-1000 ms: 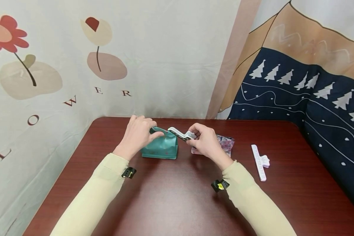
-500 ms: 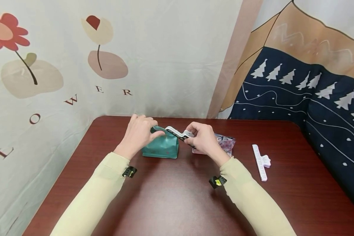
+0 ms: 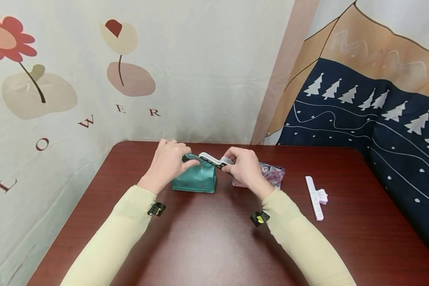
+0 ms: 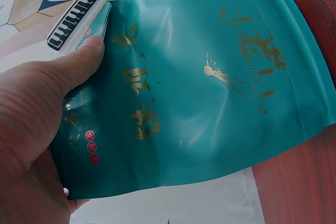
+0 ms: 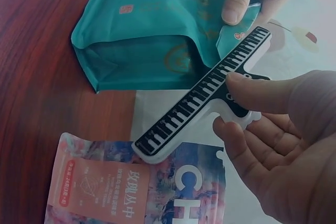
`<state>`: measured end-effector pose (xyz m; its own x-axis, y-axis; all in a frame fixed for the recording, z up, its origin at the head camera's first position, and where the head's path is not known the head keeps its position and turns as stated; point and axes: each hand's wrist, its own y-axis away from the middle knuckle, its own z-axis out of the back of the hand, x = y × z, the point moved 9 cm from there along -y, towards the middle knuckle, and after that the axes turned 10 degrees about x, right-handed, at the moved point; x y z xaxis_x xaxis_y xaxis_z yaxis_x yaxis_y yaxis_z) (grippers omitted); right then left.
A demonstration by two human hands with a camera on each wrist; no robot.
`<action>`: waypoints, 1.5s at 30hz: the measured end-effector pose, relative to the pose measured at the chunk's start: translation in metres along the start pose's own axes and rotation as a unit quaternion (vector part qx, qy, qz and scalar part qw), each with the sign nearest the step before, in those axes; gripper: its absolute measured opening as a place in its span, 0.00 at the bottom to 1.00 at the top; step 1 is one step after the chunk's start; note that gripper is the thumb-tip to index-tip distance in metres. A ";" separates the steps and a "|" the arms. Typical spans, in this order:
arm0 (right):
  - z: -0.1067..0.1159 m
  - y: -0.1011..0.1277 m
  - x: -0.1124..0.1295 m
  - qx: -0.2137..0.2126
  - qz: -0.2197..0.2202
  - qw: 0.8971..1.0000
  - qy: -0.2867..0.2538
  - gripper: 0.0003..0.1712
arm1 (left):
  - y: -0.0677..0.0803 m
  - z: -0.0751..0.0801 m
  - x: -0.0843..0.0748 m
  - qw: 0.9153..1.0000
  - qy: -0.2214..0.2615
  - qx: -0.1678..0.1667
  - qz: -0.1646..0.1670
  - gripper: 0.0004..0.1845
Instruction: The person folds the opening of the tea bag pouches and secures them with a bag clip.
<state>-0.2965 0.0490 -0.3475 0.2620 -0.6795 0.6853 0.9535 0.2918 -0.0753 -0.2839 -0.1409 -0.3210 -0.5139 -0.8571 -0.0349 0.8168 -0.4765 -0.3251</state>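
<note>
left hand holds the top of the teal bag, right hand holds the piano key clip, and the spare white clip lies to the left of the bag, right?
Not quite: the spare white clip lies right of the teal bag, past the pink packet, as the head view shows. The left hand and right hand hold as you say.

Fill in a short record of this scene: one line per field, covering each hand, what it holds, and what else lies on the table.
left hand: pinches top of teal bag
right hand: grips piano-key clip at bag's top
bag: stands upright on table
pink packet: lies flat, right of bag
white clip: lies apart, far right
</note>
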 end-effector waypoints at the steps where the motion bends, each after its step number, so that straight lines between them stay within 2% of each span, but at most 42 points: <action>1: 0.000 0.000 0.000 -0.001 0.001 1.000 0.003 0.11 | 0.000 0.000 0.000 1.000 0.001 0.000 0.000 0.19; 11: 0.000 0.000 0.005 -0.018 0.007 0.999 0.028 0.10 | -0.002 -0.001 0.001 1.000 0.011 0.010 0.001 0.18; 19: -0.002 -0.001 0.005 -0.027 0.007 0.998 0.062 0.10 | -0.002 -0.001 -0.001 1.000 0.024 -0.002 -0.003 0.19; 27: -0.005 -0.003 0.011 -0.040 0.031 0.996 0.073 0.11 | -0.002 0.001 -0.002 0.999 0.029 -0.015 -0.008 0.19; 37: -0.008 -0.003 0.016 -0.053 0.043 0.994 0.085 0.12 | -0.003 0.001 0.000 1.000 0.031 -0.005 -0.004 0.18; 45: -0.007 -0.003 0.015 -0.049 0.038 0.995 0.081 0.11 | -0.001 0.009 0.006 0.997 0.068 0.021 0.020 0.19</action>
<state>-0.2947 0.0332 -0.3423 0.3462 -0.7604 0.5495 0.9381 0.2841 -0.1979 -0.2856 -0.1474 -0.3127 -0.5090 -0.8427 -0.1753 0.8462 -0.4526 -0.2812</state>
